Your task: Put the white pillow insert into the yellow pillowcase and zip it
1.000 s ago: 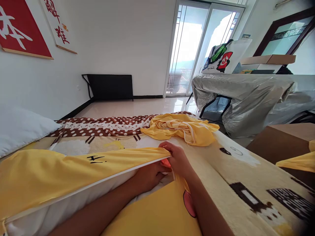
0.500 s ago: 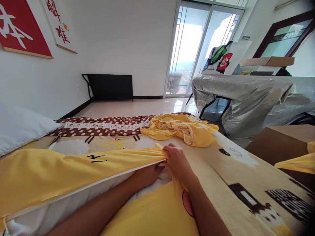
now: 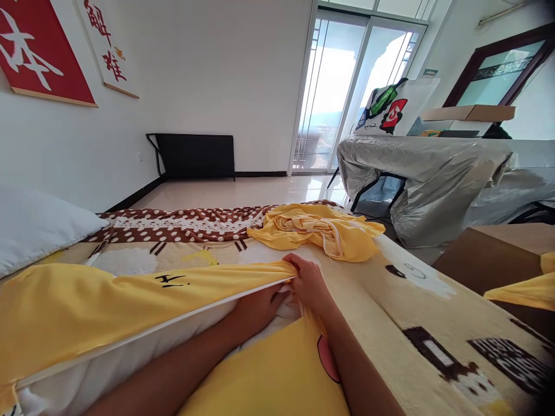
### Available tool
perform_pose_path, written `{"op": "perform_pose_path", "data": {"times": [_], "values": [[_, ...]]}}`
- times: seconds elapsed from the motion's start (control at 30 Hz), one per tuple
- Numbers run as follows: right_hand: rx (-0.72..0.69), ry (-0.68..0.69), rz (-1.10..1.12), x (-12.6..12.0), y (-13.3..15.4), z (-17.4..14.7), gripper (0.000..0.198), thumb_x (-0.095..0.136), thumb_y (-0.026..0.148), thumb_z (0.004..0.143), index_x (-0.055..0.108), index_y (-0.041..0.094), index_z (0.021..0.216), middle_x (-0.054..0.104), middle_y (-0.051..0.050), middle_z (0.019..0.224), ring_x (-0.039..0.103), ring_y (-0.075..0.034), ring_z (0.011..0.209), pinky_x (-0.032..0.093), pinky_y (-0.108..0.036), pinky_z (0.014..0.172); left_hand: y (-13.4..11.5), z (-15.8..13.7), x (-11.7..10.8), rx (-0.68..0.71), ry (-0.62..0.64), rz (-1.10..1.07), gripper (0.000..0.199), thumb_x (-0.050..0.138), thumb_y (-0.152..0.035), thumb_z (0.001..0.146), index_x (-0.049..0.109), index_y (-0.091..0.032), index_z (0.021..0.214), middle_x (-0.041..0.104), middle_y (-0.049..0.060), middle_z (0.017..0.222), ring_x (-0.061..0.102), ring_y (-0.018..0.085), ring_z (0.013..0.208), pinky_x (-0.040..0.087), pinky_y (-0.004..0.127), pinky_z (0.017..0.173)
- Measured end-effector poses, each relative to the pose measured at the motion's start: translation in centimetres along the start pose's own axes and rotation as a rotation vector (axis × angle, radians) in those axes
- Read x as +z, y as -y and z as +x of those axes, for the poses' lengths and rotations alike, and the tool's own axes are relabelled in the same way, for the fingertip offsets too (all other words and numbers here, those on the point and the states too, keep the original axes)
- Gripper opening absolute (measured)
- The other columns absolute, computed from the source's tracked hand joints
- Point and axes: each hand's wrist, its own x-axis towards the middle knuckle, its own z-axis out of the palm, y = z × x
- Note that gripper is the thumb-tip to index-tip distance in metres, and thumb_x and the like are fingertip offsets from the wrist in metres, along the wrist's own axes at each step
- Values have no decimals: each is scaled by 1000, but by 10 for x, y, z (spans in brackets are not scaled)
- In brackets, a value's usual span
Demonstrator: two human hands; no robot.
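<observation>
A yellow pillowcase [image 3: 130,300] with black printed marks lies partly over a white pillow [image 3: 143,341], its long opening gaping toward me along a white zip edge. My right hand [image 3: 309,283] is closed on the pillowcase at the far right end of this opening. Inside it, my left hand [image 3: 260,306] presses against the white pillow, thumb showing and the other fingertips hidden under the fabric. The case's near side [image 3: 269,370], with a pink round patch, spreads below my forearms.
A crumpled yellow cover [image 3: 321,228] lies on the patterned blanket [image 3: 381,312] beyond my hands. At left rests another white pillow [image 3: 43,225]. A cardboard box [image 3: 489,254] with yellow cloth stands at right, near a table under silver sheeting [image 3: 433,167].
The view has tilted slightly. Both hands stay at the right end of the pillowcase opening, with almost no movement of the cloth.
</observation>
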Motion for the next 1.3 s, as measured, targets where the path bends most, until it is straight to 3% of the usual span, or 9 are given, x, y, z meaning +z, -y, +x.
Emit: {"op": "perform_pose_path", "data": {"times": [0.2, 0.33, 0.43, 0.6, 0.73, 0.8, 0.87, 1.13, 1.3], "values": [[-13, 1, 0, -3, 2, -2, 29, 40, 11, 52, 58, 19, 74, 63, 1, 67, 52, -15, 64, 33, -23, 58, -7, -9, -4, 128, -12, 144, 36, 39, -18, 88, 66, -20, 112, 60, 7, 128, 53, 24, 119, 38, 43, 106], [-28, -6, 29, -3, 2, -2, 28, 41, 11, 54, 58, 19, 75, 62, 2, 66, 51, -15, 63, 32, -22, 58, -8, -11, -5, 193, 10, 23, 30, 44, -14, 84, 69, -19, 100, 67, 6, 112, 58, 21, 107, 42, 33, 99], [-24, 13, 86, -3, 3, -3, 28, 40, 10, 54, 58, 19, 74, 62, 3, 65, 50, -14, 62, 32, -22, 57, -14, -14, -10, 140, 96, -118, 18, 50, -20, 84, 67, -17, 77, 67, 4, 85, 58, 18, 83, 45, 27, 79], [-29, 37, 161, -6, 9, -7, 29, 40, 8, 52, 56, 19, 74, 61, 4, 63, 49, -12, 61, 31, -20, 56, -27, -18, -22, 44, 309, -233, 37, 53, -36, 84, 46, -17, 54, 50, -2, 58, 46, 13, 60, 39, 25, 59], [-35, 10, 111, -6, 10, -8, 29, 41, 8, 53, 57, 19, 74, 63, 4, 64, 50, -13, 61, 32, -21, 58, -25, -13, -16, -78, 92, -175, 27, 44, -35, 88, 64, -19, 82, 66, 4, 83, 58, 22, 84, 46, 36, 84], [-38, 2, 79, -6, 10, -7, 29, 41, 8, 54, 58, 19, 75, 65, 3, 67, 52, -14, 63, 33, -22, 59, -21, -11, -11, -64, -7, -141, 30, 42, -32, 89, 63, -21, 107, 67, 6, 107, 56, 25, 105, 38, 42, 101], [-35, 2, 67, -7, 9, -7, 29, 41, 8, 55, 58, 19, 75, 66, 2, 68, 53, -15, 64, 33, -22, 60, -19, -11, -8, -1, -2, -135, 35, 44, -27, 88, 58, -23, 119, 63, 6, 121, 53, 24, 115, 34, 42, 107], [-33, 28, 132, -6, 8, -6, 27, 44, 10, 55, 59, 19, 75, 66, 2, 67, 53, -14, 63, 34, -21, 57, -17, -16, -5, 139, -121, 108, 37, 34, -22, 93, 62, -18, 115, 61, 10, 125, 52, 25, 119, 37, 46, 107], [-64, 38, 137, -6, 7, -6, 30, 42, 9, 56, 60, 18, 78, 66, 2, 72, 54, -14, 67, 34, -22, 61, -14, -11, -1, 174, -33, 224, 37, 39, -20, 91, 55, -16, 124, 55, 11, 133, 50, 26, 122, 39, 45, 106]]}}
